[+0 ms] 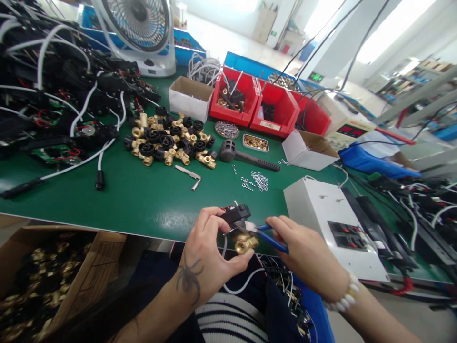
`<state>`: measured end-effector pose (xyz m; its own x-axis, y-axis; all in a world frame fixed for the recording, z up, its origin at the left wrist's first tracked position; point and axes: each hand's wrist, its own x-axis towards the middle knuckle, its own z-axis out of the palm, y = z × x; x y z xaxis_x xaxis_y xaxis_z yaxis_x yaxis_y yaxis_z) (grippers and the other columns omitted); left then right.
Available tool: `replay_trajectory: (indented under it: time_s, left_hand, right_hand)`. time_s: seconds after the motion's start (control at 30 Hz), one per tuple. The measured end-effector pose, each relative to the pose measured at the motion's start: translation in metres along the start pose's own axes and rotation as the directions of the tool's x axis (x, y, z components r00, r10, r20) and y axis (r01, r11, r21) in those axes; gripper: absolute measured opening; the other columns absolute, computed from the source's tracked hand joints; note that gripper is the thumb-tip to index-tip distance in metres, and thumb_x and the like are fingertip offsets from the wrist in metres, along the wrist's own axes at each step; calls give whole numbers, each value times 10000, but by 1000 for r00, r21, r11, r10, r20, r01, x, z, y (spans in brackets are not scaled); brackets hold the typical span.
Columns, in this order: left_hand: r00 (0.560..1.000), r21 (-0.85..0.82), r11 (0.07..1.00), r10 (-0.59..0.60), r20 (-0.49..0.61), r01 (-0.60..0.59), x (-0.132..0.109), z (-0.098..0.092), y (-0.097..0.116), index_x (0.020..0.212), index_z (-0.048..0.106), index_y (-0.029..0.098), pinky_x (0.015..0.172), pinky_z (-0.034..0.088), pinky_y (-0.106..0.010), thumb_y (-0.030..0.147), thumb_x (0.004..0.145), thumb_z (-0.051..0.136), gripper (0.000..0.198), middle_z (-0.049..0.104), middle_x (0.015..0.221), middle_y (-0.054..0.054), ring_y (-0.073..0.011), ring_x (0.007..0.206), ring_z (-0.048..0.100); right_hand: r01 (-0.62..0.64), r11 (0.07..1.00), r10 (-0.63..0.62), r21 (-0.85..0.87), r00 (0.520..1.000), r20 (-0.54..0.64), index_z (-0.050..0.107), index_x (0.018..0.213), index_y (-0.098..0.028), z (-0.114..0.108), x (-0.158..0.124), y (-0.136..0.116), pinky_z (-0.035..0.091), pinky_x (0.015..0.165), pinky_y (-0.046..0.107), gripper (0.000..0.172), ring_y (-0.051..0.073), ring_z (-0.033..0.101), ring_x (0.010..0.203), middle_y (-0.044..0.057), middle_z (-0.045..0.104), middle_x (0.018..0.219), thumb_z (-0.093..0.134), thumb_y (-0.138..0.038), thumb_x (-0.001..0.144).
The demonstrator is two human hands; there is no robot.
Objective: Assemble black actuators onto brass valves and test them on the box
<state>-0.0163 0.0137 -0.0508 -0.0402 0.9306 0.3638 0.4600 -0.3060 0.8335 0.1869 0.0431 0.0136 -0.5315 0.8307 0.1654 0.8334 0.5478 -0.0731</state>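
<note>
Beyond your striped top (228,317), steady the brass fitting (245,244) held in your left hand (207,252) by the bench (143,209) edge, so the pliers (273,241) gripped in your right hand (305,247) bite squarely.

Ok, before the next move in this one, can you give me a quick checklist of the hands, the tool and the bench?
1. Left hand steadying the black-and-brass part: ok, held between thumb and fingers.
2. Right hand on the pliers: ok, holding the blue handles.
3. Pliers' tips at the part: ok, they reach in near its black section.
4. Tips closed on something: cannot tell, too small to make out.
5. Wire clips in view: ok, piled on the green table beyond the hands.
6. Table free of loose tools: not ok, a black mallet lies there.
</note>
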Motion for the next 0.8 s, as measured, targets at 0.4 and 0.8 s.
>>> replay_trajectory:
  time_s: [0.4,0.8]
  left_hand:
    - [1000,17,1000,1,6,-1,0,-1,0,841,475,199,887,538,-389,230,661,767,344,563,1068,-93,-234,1048,596]
    - [999,-1,1000,-18,26,18,0,-1,-2,849,473,203,901,526,-397,232,660,771,355,557,1081,-89,-231,1064,581]
  right_hand:
    - [38,996,-33,-76,997,67,579,918,-177,-1,2,0,380,487,271,250,153,539,523,21,589,703,441,-18,783]
    - [-19,1000,20,-18,1000,15,582,931,-169,3,2,-5,429,535,277,209,171,566,576,43,601,733,434,-60,830]
